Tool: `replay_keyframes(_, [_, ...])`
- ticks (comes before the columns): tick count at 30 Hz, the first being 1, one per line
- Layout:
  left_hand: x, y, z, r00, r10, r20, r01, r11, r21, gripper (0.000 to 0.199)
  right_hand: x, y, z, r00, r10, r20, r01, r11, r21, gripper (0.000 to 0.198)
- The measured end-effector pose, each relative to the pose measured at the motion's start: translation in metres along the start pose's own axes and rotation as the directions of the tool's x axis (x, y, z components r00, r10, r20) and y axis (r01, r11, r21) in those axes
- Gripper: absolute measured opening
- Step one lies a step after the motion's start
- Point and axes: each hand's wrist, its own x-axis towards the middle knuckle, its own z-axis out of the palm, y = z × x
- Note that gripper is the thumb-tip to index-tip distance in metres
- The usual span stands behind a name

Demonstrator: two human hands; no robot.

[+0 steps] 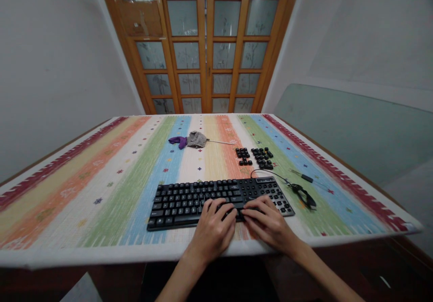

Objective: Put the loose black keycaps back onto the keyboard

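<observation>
A black keyboard [189, 203] lies near the front edge of the cloth-covered table. Its right-hand section [275, 198] is stripped of many keycaps, while most keycaps elsewhere are in place. My left hand [216, 225] lies over the lower right of the main keys, fingers apart and resting on it. Just beside it, my right hand [269, 223] reaches in from the right with bent fingers drawn together at the keyboard's lower edge; what they hold, if anything, is hidden. Removed black keycaps [262, 157] sit in two groups behind the keyboard.
A dark-handled thin tool [306, 178] and a bundled black cable [302, 196] lie right of the keyboard. Farther back are a grey and purple cloth item [196, 139] and a thin rod [221, 143]. The striped tablecloth [101, 194] spans the table.
</observation>
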Motion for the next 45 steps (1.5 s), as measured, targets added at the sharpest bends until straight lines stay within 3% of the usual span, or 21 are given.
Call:
replay_keyframes(9, [0.009,0.008,0.013,0.999,0.005,-0.036,-0.006,0.999,-0.035,0.016,-0.004,-0.002,-0.001,1.000,-0.012,-0.014,0.011,0.999,-0.036,0.023])
replay_keyframes(27, [0.011,0.010,0.021,0.996,0.024,-0.088,-0.026,0.999,-0.022,0.008,-0.004,0.000,0.000,0.991,0.131,0.038,-0.131,0.991,0.000,0.021])
replay_keyframes(38, [0.007,0.009,0.023,1.000,0.022,-0.005,-0.022,1.000,0.020,0.008,-0.006,-0.004,0.002,0.991,0.117,0.057,-0.114,0.992,-0.055,0.021])
replay_keyframes(45, [0.007,0.008,0.019,1.000,-0.013,0.000,0.013,1.000,0.013,0.012,-0.016,0.014,-0.022,0.989,0.150,0.008,-0.146,0.975,-0.170,0.030])
